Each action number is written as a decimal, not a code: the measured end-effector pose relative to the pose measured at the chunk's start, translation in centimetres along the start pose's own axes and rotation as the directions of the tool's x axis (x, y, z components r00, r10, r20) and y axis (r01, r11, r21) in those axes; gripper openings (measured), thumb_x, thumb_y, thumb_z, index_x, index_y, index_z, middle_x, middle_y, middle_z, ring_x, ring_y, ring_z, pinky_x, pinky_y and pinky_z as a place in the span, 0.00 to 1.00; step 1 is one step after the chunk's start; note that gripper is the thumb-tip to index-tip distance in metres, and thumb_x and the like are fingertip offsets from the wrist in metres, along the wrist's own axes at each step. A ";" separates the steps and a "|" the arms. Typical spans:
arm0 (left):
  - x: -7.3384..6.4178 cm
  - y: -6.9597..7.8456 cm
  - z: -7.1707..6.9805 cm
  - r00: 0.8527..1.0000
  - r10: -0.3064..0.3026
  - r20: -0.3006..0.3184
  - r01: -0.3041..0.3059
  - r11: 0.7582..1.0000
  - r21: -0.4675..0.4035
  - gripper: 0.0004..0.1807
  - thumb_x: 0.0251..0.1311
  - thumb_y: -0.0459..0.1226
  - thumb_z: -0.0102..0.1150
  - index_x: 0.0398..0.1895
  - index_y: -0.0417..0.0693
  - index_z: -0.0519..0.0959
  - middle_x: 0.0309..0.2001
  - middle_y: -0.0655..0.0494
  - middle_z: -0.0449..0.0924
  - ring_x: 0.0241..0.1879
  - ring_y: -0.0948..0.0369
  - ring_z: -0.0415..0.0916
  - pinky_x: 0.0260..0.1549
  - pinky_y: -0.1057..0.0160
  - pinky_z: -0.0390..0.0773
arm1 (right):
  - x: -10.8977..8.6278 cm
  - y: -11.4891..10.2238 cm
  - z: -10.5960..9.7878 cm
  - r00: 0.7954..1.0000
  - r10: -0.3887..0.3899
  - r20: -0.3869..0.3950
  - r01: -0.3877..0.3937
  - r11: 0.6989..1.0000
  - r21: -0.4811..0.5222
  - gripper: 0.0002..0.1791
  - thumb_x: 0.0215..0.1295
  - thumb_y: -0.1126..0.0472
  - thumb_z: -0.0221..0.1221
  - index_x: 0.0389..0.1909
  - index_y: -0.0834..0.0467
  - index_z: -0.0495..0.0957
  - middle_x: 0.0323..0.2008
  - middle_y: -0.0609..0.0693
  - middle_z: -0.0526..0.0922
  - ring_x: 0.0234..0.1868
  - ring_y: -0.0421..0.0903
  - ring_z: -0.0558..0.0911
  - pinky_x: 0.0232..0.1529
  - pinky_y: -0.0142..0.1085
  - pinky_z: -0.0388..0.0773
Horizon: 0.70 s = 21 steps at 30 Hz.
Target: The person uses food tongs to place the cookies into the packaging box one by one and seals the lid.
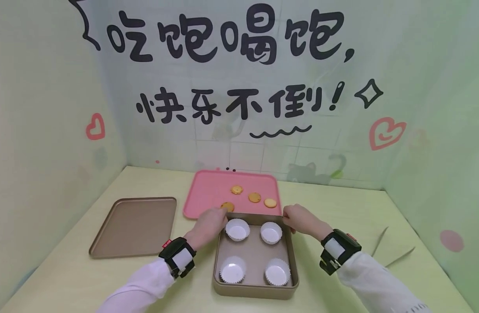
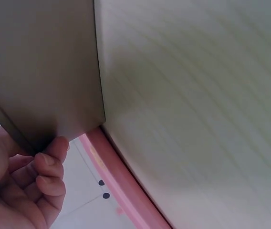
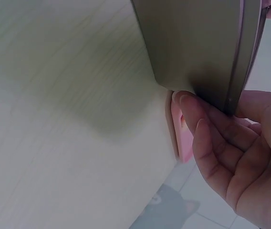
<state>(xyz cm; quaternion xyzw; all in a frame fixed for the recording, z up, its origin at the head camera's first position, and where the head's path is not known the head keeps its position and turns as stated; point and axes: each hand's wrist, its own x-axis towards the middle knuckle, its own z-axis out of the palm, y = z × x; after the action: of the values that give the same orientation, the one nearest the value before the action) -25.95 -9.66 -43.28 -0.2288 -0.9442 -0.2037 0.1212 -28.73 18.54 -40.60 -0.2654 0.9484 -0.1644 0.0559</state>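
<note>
A deep rectangular brown baking pan (image 1: 256, 256) stands in front of me, holding several white fluted paper baking cups (image 1: 237, 229), two near the far wall and two near the close one. My left hand (image 1: 209, 226) grips the rim at the far left corner, with its curled fingers under the edge in the left wrist view. At the far right corner my right hand (image 1: 303, 219) pinches the rim between thumb and fingers, as the right wrist view shows. Several round biscuits (image 1: 255, 198) lie on a pink tray (image 1: 209, 189) just beyond the pan. One biscuit is close to my left fingertips.
A shallow brown baking sheet (image 1: 139, 226) lies at the left on the pale wooden table (image 1: 333, 287). Metal tongs (image 1: 393, 252) rest at the right, partly hidden by the right sleeve. Printed walls (image 1: 239, 152) enclose the table at the back and both sides.
</note>
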 end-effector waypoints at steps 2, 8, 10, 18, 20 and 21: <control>0.1 0.1 0.0 1.000 0.001 0.001 -0.001 1.000 0.005 0.07 0.55 0.24 0.56 0.24 0.41 0.72 0.19 0.55 0.67 0.21 0.59 0.68 0.22 0.59 0.72 | -0.1 0.0 -0.1 1.000 -0.002 0.001 0.002 1.000 0.013 0.12 0.63 0.72 0.53 0.21 0.59 0.71 0.10 0.45 0.71 0.14 0.40 0.72 0.21 0.32 0.66; 0.3 0.2 0.3 1.000 -0.015 0.005 0.015 1.000 -0.015 0.07 0.57 0.26 0.56 0.23 0.41 0.73 0.19 0.56 0.67 0.20 0.60 0.67 0.21 0.60 0.71 | -0.9 0.2 -0.1 0.999 -0.041 -0.018 0.042 0.998 0.042 0.11 0.62 0.71 0.54 0.21 0.59 0.71 0.11 0.44 0.71 0.13 0.39 0.72 0.20 0.32 0.67; 0.2 0.3 0.4 1.000 -0.026 -0.002 0.026 0.999 -0.031 0.08 0.60 0.28 0.56 0.23 0.42 0.73 0.18 0.56 0.66 0.19 0.61 0.66 0.20 0.61 0.70 | -1.1 0.3 -0.1 1.000 -0.025 -0.013 0.025 0.998 0.058 0.11 0.64 0.70 0.55 0.22 0.59 0.71 0.12 0.45 0.71 0.14 0.40 0.73 0.20 0.32 0.67; -1.0 0.9 0.3 0.994 -0.108 0.003 0.108 0.992 -0.068 0.19 0.66 0.37 0.56 0.16 0.47 0.66 0.14 0.61 0.60 0.14 0.65 0.60 0.13 0.67 0.59 | -3.0 1.6 -1.4 0.986 0.148 -0.072 -0.143 0.987 0.067 0.15 0.69 0.55 0.58 0.32 0.64 0.77 0.21 0.50 0.77 0.22 0.44 0.75 0.26 0.37 0.72; -1.4 1.2 0.1 0.993 -0.120 0.017 0.121 0.990 -0.066 0.20 0.67 0.37 0.55 0.15 0.48 0.66 0.13 0.61 0.59 0.13 0.65 0.59 0.13 0.68 0.59 | -3.9 2.7 -2.1 0.972 0.193 -0.133 -0.189 0.981 0.042 0.17 0.70 0.54 0.56 0.31 0.66 0.77 0.21 0.50 0.75 0.22 0.43 0.72 0.27 0.38 0.71; -1.5 1.3 0.0 0.992 -0.127 0.027 0.129 0.990 -0.062 0.20 0.67 0.37 0.54 0.15 0.48 0.66 0.14 0.60 0.59 0.14 0.65 0.60 0.13 0.68 0.59 | -4.4 3.3 -2.4 0.964 0.212 -0.162 -0.209 0.977 0.034 0.17 0.70 0.55 0.55 0.30 0.66 0.77 0.20 0.50 0.74 0.22 0.43 0.71 0.27 0.38 0.70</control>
<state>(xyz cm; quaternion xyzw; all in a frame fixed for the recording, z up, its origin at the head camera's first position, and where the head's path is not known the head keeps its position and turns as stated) -23.98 -9.14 -43.37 -0.1738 -0.9513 -0.2383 0.0897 -27.04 24.15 -39.43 -0.1484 0.9711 -0.1867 -0.0031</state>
